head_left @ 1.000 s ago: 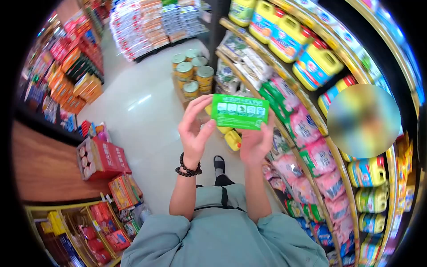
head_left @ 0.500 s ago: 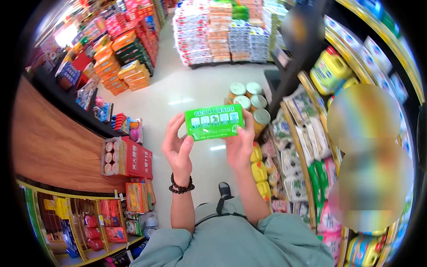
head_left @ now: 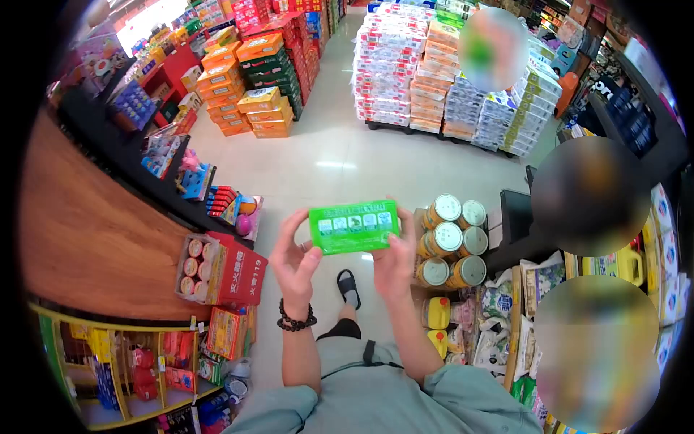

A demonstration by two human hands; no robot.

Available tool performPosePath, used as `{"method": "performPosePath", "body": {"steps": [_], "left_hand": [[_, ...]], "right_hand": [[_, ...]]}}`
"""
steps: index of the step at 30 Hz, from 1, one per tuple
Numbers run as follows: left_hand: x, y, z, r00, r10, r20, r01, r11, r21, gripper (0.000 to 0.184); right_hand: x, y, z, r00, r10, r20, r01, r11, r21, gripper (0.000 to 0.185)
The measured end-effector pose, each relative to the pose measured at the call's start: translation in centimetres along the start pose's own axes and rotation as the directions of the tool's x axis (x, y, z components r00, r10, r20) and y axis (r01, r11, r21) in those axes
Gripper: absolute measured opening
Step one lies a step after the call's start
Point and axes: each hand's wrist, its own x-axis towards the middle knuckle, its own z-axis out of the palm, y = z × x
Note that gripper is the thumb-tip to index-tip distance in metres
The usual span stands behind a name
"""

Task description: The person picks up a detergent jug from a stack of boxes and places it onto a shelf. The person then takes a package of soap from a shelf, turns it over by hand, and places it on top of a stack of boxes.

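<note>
Between my two hands is a green box point(head_left: 354, 227) with white lettering and a row of small pictures on its upper face. My left hand point(head_left: 295, 249) grips its left end, thumb at the lower corner and fingers behind. At the right end, my right hand point(head_left: 396, 253) has its thumb on the front face and the other fingers mostly hidden behind. Dark beads point(head_left: 295, 317) circle my left wrist. The box is held in the air in front of my body, over the floor.
Several lidded tins point(head_left: 448, 237) stand at the right beside shelves of bagged goods point(head_left: 495, 304). A red carton point(head_left: 242, 271) and a brown counter point(head_left: 101, 239) lie left. Stacked white packs point(head_left: 390, 65) and orange boxes point(head_left: 224, 90) stand ahead on the pale floor point(head_left: 318, 159).
The view has shifted, so the stacks ahead and the tins sit further right and the tins lower. Both hands still hold the green box, now slightly lower in view. One foot has moved.
</note>
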Motion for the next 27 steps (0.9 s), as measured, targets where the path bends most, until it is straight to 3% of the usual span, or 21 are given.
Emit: {"method": "performPosePath", "body": {"steps": [7,8,11,14,21,27], "left_hand": [[14.9,-6.7,-3.6,0.995,-0.1,0.015,0.101,0.991,-0.086,0.055],[17.0,-7.2,-3.9,0.998,-0.053,0.047,0.057,0.994,-0.093,0.055],[22.0,-9.0,-4.3,0.995,-0.097,-0.006,0.097,0.994,-0.057,0.062],[26.0,-11.9,-5.3,0.997,-0.066,0.047,0.071,0.991,-0.113,0.055],[36.0,-20.2,-6.2,0.964,-0.261,-0.046,0.26,0.965,-0.011,0.05],[46.8,-27.6,-6.4,0.954,-0.283,-0.102,0.282,0.959,-0.021,0.05]], "right_hand": [[15.8,5.5,3.6,0.998,0.023,0.055,-0.021,0.999,-0.025,0.067],[18.0,6.3,3.7,0.998,0.011,0.067,-0.009,0.999,-0.031,0.066],[23.2,7.7,4.7,0.995,-0.007,0.104,0.013,0.998,-0.057,0.066],[28.2,9.2,4.9,0.993,0.027,0.111,-0.02,0.997,-0.069,0.063],[41.4,12.8,3.6,0.974,0.211,0.081,-0.166,0.911,-0.378,0.038],[54.9,17.2,2.9,0.968,0.204,0.144,-0.144,0.927,-0.345,0.039]]}}
